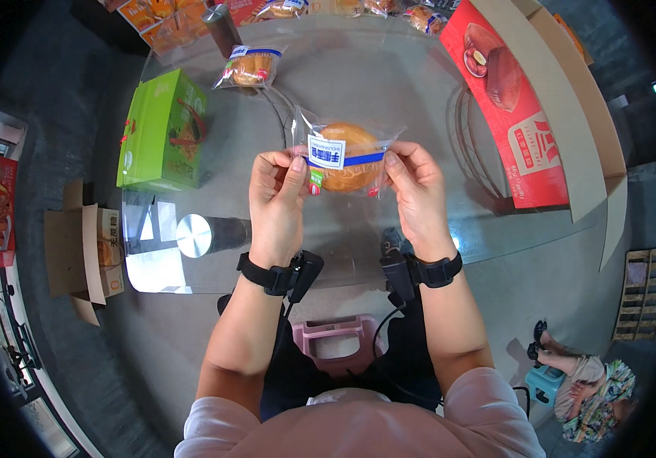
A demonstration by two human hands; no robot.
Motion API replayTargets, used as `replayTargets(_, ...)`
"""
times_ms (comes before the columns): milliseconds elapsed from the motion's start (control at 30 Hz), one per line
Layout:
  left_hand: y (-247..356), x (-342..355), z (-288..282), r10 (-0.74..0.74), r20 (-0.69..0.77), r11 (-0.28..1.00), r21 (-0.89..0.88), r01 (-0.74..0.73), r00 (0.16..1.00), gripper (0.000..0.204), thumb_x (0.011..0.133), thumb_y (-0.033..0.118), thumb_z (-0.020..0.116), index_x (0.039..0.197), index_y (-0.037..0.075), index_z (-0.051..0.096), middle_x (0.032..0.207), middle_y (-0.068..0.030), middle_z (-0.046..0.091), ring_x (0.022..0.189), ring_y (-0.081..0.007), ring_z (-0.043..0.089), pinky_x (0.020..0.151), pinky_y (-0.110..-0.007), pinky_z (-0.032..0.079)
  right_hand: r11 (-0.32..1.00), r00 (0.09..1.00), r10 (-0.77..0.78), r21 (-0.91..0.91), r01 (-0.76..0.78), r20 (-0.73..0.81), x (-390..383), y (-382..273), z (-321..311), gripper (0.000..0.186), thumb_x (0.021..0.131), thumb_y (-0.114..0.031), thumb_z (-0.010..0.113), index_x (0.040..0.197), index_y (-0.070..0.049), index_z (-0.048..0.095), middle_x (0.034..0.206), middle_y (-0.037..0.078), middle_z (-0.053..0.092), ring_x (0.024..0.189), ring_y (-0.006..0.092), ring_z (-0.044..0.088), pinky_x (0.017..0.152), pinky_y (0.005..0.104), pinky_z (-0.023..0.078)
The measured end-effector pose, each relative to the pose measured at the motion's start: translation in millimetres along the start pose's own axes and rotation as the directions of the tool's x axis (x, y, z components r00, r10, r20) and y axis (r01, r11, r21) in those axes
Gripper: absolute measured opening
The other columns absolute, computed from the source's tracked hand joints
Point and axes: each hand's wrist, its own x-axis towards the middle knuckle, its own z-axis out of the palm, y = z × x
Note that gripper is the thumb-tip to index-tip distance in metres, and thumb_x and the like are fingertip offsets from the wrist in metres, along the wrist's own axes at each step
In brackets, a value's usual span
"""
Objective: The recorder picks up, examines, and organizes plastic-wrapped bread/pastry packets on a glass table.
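A round golden bread bun in a clear plastic bag (pixel 351 156) with a blue band and white label is held up over the glass table (pixel 389 84). My left hand (pixel 278 195) pinches the bag's left edge between thumb and fingers. On the opposite edge, my right hand (pixel 417 187) grips it the same way. Both wrists wear black straps with small devices. Farther off to the left, another bagged bun (pixel 251 69) lies on the glass, apart from my hands.
A green box (pixel 161 133) stands at the table's left. At the right is a large open red carton (pixel 507 107). More bagged breads (pixel 425 19) line the far edge. An open cardboard box (pixel 76 256) is left of the table; a seated person (pixel 587 393) is at lower right.
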Motion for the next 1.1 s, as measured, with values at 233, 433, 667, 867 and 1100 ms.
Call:
replayTargets(233,10.6,-7.4,2.6,0.014,0.037,0.992,0.121,-0.018,0.999,0.010,0.095,0.005,0.054,0.104,0.005,0.051,0.101,-0.0032,0.059,0.084,-0.0085,0.053,0.070,-0.024,0.042,0.995,0.998,-0.061,0.085,0.059,0.013,-8.3,-13.1,2.9,0.010,0.091,-0.007,0.062,0.100,-0.002,0.061,0.090,0.001,0.062,0.081,0.0080,0.056,0.075,0.0236,0.046)
replayTargets(433,17.1,-15.0,10.0,-0.007,-0.073,0.995,0.096,0.015,0.997,0.022,0.097,0.007,0.051,0.117,-0.001,0.053,0.103,-0.0045,0.060,0.089,-0.0101,0.056,0.075,-0.025,0.045,0.995,0.999,0.009,0.101,-0.014,0.041,-19.3,-30.0,14.1,0.030,0.087,-0.007,0.069,0.113,0.001,0.058,0.090,0.001,0.061,0.081,0.0074,0.056,0.075,0.0232,0.046)
replayTargets(667,15.4,-19.7,13.7,-0.036,-0.093,0.999,0.036,0.039,0.995,0.018,0.097,0.009,0.052,0.111,-0.001,0.054,0.094,-0.0029,0.058,0.081,-0.0083,0.054,0.071,-0.023,0.045,0.995,0.992,0.070,0.063,-0.077,0.103,-19.7,-28.0,0.4,0.030,0.084,-0.007,0.071,0.111,0.001,0.060,0.084,-0.002,0.061,0.074,0.0051,0.054,0.068,0.0205,0.045)
replayTargets(867,19.3,-20.5,18.0,-0.105,-0.079,0.993,-0.071,0.100,0.991,0.012,0.097,0.011,0.052,0.105,0.002,0.055,0.092,-0.0027,0.058,0.083,-0.0104,0.056,0.076,-0.026,0.047,0.946,0.989,0.145,0.288,-0.150,0.041,-18.5,-35.6,3.4,0.015,0.084,-0.006,0.070,0.096,-0.002,0.063,0.081,-0.002,0.061,0.072,0.0052,0.053,0.066,0.0199,0.043)
replayTargets(1100,24.6,-25.1,39.5,-0.087,-0.133,0.993,0.063,0.097,0.987,0.031,0.095,0.025,0.056,0.117,0.004,0.052,0.106,-0.0067,0.058,0.097,-0.0182,0.057,0.088,-0.035,0.048,0.966,0.965,-0.240,0.077,0.249,-0.103,-21.0,-35.5,17.2,0.007,0.085,-0.004,0.068,0.087,-0.006,0.061,0.084,0.000,0.060,0.073,0.0088,0.055,0.068,0.0232,0.045)
